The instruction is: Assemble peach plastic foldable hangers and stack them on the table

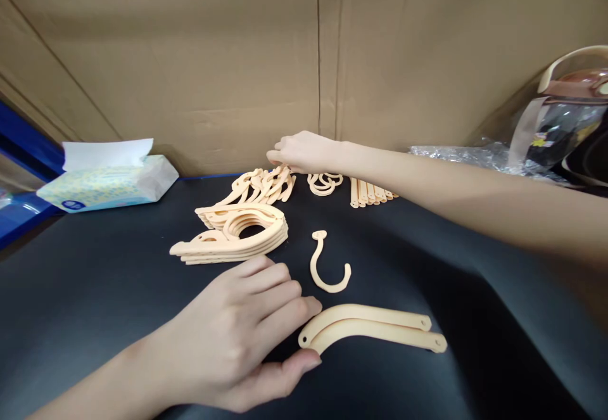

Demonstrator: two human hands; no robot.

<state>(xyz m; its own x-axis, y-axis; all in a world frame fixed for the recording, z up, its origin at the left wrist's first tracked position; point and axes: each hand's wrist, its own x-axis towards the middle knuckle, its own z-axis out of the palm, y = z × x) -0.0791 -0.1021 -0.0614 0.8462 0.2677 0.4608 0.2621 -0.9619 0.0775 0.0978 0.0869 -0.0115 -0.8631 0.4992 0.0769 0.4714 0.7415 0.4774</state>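
My left hand (pixel 237 337) rests low in the middle, fingers curled. Its thumb and index finger close around the left ends of two curved hanger arms (pixel 370 325), which lie side by side on the black table. Just beyond these is a single hanger hook (pixel 331 280), lying flat. My right hand (pixel 304 152) reaches across to the back, over a heap of small curved hanger pieces (pixel 261 185). Its fingers are bent down onto the heap, and their tips are partly hidden. All these parts are pale cream.
Stacked hanger pieces (pixel 237 242) lie beyond my left hand. More hooks (pixel 323 184) and a row of straight strips (pixel 368 192) sit at the back under my right forearm. A tissue pack (pixel 109 182) stands left, a clear-plastic bag (pixel 560 128) right. Cardboard (pixel 213 59) walls the back.
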